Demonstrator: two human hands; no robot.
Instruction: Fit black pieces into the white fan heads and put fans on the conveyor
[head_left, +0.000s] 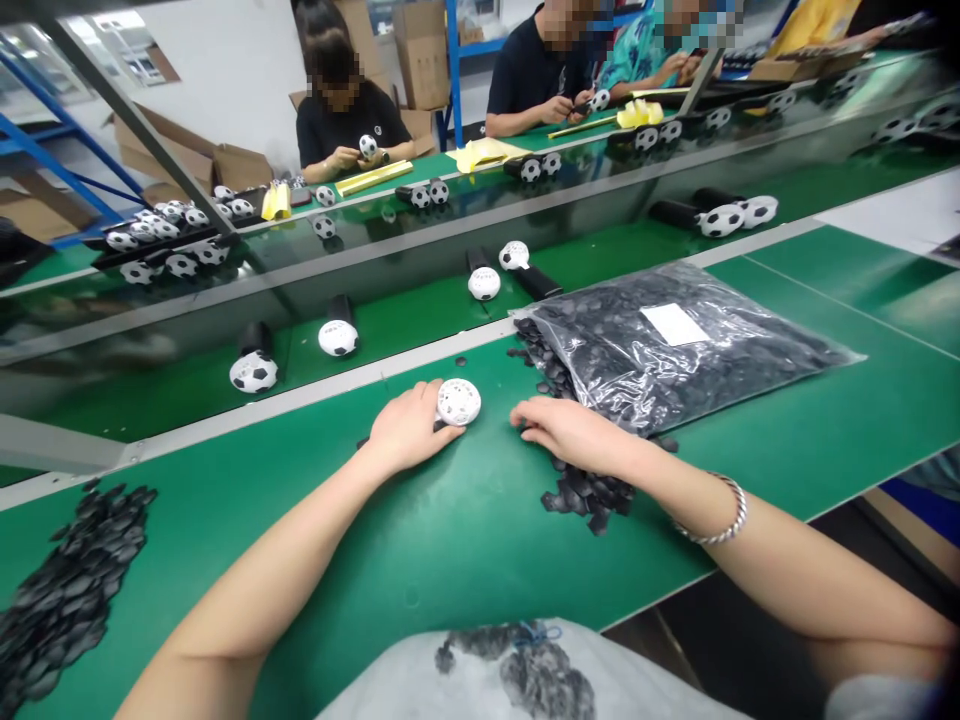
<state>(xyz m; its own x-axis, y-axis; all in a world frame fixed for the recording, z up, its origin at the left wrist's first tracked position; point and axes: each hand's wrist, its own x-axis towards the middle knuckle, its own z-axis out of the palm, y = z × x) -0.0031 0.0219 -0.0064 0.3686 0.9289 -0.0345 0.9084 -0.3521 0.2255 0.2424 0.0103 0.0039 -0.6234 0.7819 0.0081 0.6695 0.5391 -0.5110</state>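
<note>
My left hand (pixel 409 425) is closed over the black handle of a white soccer-ball-headed piece (pixel 459 402), which lies on the green table. The round white head, with its slotted face up, sticks out past my thumb and fingers; most of the handle is hidden under the palm. To the right, my right hand (pixel 559 428) hovers by a heap of small flat black pieces (pixel 589 492), its fingertips pinched together. What lies between those fingertips, if anything, is too small to make out. A clear plastic bag of black pieces (pixel 675 350) lies just beyond that wrist, spilling at its left corner.
Across a metal rail, a green conveyor belt (pixel 405 300) carries several soccer-ball-headed pieces (pixel 337 337). Another heap of black pieces (pixel 71 590) lies at the table's left. Co-workers sit at the far bench, one (pixel 352 125) handling a similar ball. A slanted metal post (pixel 142 120) stands at left.
</note>
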